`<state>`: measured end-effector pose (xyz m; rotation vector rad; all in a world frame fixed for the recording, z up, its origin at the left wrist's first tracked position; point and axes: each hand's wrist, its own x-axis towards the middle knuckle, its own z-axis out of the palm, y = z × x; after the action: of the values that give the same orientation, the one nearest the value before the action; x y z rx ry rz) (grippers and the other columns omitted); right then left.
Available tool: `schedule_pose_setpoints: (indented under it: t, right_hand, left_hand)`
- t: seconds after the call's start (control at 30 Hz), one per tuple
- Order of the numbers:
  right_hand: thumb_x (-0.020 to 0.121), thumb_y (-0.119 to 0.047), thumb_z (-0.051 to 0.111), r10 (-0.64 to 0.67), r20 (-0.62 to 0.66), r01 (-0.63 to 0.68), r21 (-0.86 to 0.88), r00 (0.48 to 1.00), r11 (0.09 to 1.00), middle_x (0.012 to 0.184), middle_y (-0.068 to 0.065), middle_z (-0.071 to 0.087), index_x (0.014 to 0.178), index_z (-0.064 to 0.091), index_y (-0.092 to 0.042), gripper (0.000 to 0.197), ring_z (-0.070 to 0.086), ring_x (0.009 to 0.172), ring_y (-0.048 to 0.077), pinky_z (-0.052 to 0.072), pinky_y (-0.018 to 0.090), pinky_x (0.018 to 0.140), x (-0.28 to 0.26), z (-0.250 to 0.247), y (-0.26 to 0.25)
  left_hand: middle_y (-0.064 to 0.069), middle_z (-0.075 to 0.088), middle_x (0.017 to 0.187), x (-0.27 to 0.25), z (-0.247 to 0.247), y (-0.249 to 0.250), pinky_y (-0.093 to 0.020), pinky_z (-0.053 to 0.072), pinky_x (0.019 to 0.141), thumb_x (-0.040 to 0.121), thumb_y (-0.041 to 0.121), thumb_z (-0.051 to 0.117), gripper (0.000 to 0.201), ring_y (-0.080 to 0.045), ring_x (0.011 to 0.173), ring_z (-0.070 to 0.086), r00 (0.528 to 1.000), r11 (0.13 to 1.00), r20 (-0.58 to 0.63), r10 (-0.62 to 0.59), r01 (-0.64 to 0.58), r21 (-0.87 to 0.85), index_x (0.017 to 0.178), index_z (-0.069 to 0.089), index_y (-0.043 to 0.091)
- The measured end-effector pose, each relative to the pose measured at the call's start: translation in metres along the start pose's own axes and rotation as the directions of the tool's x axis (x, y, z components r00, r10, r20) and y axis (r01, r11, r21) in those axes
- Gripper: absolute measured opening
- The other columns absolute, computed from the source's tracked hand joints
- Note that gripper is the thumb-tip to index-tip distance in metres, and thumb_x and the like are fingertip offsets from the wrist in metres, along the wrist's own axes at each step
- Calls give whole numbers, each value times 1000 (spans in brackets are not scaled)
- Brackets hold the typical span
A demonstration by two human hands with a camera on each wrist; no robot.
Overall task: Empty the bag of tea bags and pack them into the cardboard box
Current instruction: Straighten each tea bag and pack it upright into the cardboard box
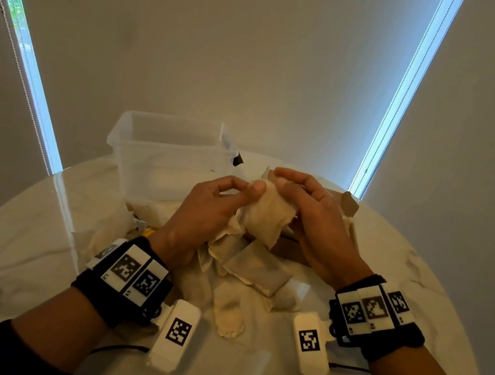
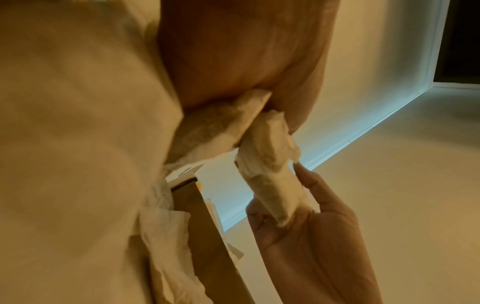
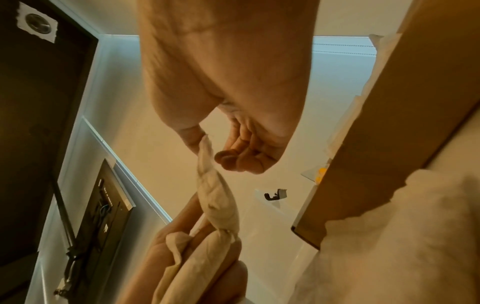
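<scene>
We are holding one tea bag [image 1: 264,214] between both hands above the table [image 1: 419,279]. Our left hand [image 1: 203,212] is pinching its left upper corner between thumb and forefinger, and is also gripping more tea bags against the palm; the left wrist view shows these tucked under the fingers. Our right hand [image 1: 317,211] is pinching the opposite edge with thumb and fingertips, remaining fingers loosely curled. Directly beneath the hands, loose tea bags [image 1: 255,273] are lying in a heap on the white tabletop. The cardboard box [image 1: 291,249] is sitting just behind the heap, under the right hand, flaps up; its contents are hidden. A clear plastic tub [image 1: 167,155] is standing beyond the left hand.
</scene>
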<state>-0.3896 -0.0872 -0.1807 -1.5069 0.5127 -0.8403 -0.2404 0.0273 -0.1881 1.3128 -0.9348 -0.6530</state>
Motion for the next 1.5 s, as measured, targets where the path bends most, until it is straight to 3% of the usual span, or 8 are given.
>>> schedule_pose_setpoints:
  t: [0.1,0.23,0.37,0.57,0.83,1.07,1.3,1.5]
  right_hand:
    - [91,-54,74,9,14,-8,-106,1000,994,118,-7,76,128,69,-29,45,74,109,28,64,50,93,-1,-1,3]
    - [98,-41,71,-123,-57,109,-203,991,973,100,-9,79,112,78,-25,23,75,92,8,62,24,77,-1,-7,4]
    - [99,-36,70,-190,-121,166,-181,974,969,99,-15,79,111,79,-25,18,73,94,-3,56,12,75,0,-10,0]
    - [86,-51,80,-75,2,72,-279,997,957,106,-7,81,115,78,-24,39,78,99,14,67,35,85,-4,-7,3]
    - [94,-36,79,-246,-138,201,-281,959,939,101,-3,82,115,80,-17,28,79,93,14,66,30,80,-1,-17,-6]
    - [94,-38,79,-199,-91,164,-298,976,940,103,-3,82,116,78,-18,30,80,93,15,67,35,81,-3,-18,-8]
    - [93,-36,82,-322,-175,202,-486,931,850,93,-8,80,107,81,-26,17,78,83,13,66,35,78,3,-48,-20]
    - [89,-31,85,0,-150,-90,-589,989,803,97,2,77,97,75,-29,13,78,92,25,64,44,87,11,-78,-6]
  left_hand:
    - [0,81,102,3,-2,-3,-37,65,86,97,49,72,31,-20,98,78,996,998,-88,-19,14,-56,104,80,20]
    - [14,73,80,2,-3,-1,-25,55,68,97,52,71,29,-7,73,68,990,998,-139,-7,-1,-60,98,79,25]
    - [3,80,104,4,-2,-4,-23,61,73,98,49,71,26,-16,96,76,987,997,-160,-8,-4,-77,101,80,25]
    - [4,79,87,6,-4,-6,-21,58,65,98,49,71,30,-12,78,76,987,993,-158,-33,13,-121,102,80,21]
    - [21,64,59,4,-1,-4,-10,47,52,95,60,67,41,5,53,61,997,998,-53,-61,60,-14,102,77,21]
    - [-3,83,99,-4,-1,-4,-23,59,73,91,42,81,30,-8,79,76,993,995,72,-98,98,8,112,82,20]
    - [13,82,97,1,-4,-10,-17,54,75,89,50,80,27,3,84,74,993,992,39,-110,107,69,107,83,30]
    - [16,81,108,6,-5,-18,-28,57,97,90,52,78,30,-1,106,73,984,977,73,-161,148,156,108,85,29]
